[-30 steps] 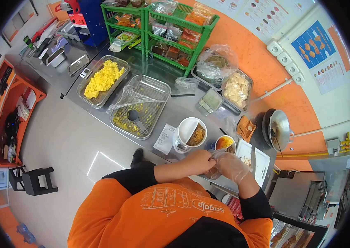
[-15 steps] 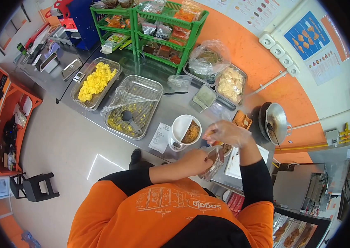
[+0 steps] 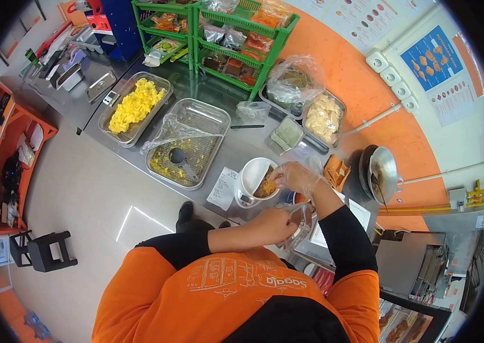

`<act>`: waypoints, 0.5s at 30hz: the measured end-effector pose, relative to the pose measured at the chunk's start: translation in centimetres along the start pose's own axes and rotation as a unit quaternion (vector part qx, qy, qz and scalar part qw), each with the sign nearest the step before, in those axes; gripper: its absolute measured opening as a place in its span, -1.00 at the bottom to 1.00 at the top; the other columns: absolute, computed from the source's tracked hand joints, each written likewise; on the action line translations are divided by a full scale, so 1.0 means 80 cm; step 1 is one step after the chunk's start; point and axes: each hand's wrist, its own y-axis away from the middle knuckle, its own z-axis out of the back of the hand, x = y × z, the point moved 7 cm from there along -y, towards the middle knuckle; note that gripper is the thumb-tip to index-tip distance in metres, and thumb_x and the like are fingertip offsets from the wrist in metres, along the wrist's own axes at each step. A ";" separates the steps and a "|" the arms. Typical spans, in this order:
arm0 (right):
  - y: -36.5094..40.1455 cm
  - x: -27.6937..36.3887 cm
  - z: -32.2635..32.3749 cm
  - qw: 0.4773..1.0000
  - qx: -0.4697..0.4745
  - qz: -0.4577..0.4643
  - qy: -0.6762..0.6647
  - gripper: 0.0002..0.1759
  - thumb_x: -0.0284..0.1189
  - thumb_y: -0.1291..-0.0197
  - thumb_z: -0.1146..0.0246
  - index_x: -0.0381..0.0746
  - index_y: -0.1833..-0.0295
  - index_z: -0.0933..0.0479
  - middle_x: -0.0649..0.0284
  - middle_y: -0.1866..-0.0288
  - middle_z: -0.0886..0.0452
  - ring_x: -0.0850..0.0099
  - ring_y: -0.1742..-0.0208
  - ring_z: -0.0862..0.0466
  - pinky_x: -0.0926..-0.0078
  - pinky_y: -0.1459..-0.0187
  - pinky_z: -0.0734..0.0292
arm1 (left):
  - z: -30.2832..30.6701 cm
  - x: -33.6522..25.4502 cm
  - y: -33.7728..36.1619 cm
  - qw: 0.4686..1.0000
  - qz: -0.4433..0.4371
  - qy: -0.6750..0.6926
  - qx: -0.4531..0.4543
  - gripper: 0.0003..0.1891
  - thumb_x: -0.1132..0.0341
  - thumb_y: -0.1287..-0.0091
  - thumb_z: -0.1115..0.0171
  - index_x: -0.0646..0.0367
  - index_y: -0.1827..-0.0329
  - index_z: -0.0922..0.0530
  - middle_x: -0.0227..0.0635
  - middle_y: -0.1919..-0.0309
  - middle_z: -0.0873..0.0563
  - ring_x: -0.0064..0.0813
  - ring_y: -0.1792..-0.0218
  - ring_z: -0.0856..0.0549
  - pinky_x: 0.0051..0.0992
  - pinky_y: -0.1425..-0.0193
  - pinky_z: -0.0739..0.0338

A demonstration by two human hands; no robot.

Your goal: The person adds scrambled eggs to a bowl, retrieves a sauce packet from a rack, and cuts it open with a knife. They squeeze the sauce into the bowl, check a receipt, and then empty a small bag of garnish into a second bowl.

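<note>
Currently, the white bowl (image 3: pixel 251 171) of brown filling (image 3: pixel 265 186) sits at frame centre. Below it, the bare left hand (image 3: pixel 273 224) is closed around a clear bag (image 3: pixel 301 222). The gloved right hand (image 3: pixel 294 177) is in the bowl, fingers half-curled on the filling, grasp unclear. Bagging appears in hand, and the next move calls for an open bag mouth.

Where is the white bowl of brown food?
In the head view, the white bowl sits on a small scale at the counter's near edge, right of a paper receipt, with the gloved right hand in it.

A tray of yellow food (image 3: pixel 123 135) lies beside a wire-rack tray (image 3: pixel 206 123), near green shelves (image 3: pixel 195 34).
</note>
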 end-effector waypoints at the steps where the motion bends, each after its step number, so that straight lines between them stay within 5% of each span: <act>1: 0.001 0.002 0.003 1.000 0.000 0.000 0.000 -0.75 -0.56 -0.26 -0.35 -0.29 -0.04 -0.73 0.06 0.09 -0.79 0.40 0.11 -0.76 0.42 -0.01 -0.61 | 0.000 0.000 0.000 1.000 -0.002 0.000 0.000 -0.65 0.21 -0.36 -0.13 0.35 0.37 -0.70 -0.13 0.54 -0.77 -0.23 0.45 -0.81 -0.31 0.22 -0.68; 4: 0.002 0.001 0.011 1.000 -0.006 0.006 -0.027 -0.77 -0.57 -0.30 -0.30 -0.38 -0.04 -0.71 0.04 0.07 -0.79 0.40 0.07 -0.77 0.44 -0.04 -0.64 | 0.004 -0.004 0.000 1.000 -0.001 0.002 0.003 -0.65 0.21 -0.36 -0.13 0.36 0.37 -0.70 -0.12 0.53 -0.77 -0.22 0.45 -0.81 -0.31 0.22 -0.68; 9: 0.031 -0.002 0.029 0.949 -0.003 0.047 -0.312 -0.75 -0.57 -0.33 -0.27 -0.53 -0.02 -0.65 0.00 0.05 -0.77 0.34 0.06 -0.79 0.44 -0.13 -0.69 | 0.002 -0.002 -0.002 1.000 0.014 0.025 0.010 -0.65 0.22 -0.36 -0.14 0.38 0.37 -0.69 -0.09 0.53 -0.77 -0.22 0.45 -0.81 -0.29 0.23 -0.67; 15: 0.134 0.022 0.059 0.951 -0.028 0.030 -0.307 -0.81 -0.59 -0.33 -0.26 -0.52 0.06 -0.67 0.03 0.14 -0.79 0.33 0.12 -0.80 0.42 -0.02 -0.73 | 0.007 -0.002 -0.006 0.998 0.023 0.064 0.015 -0.67 0.24 -0.36 -0.15 0.37 0.38 -0.66 -0.10 0.52 -0.78 -0.27 0.46 -0.81 -0.31 0.28 -0.65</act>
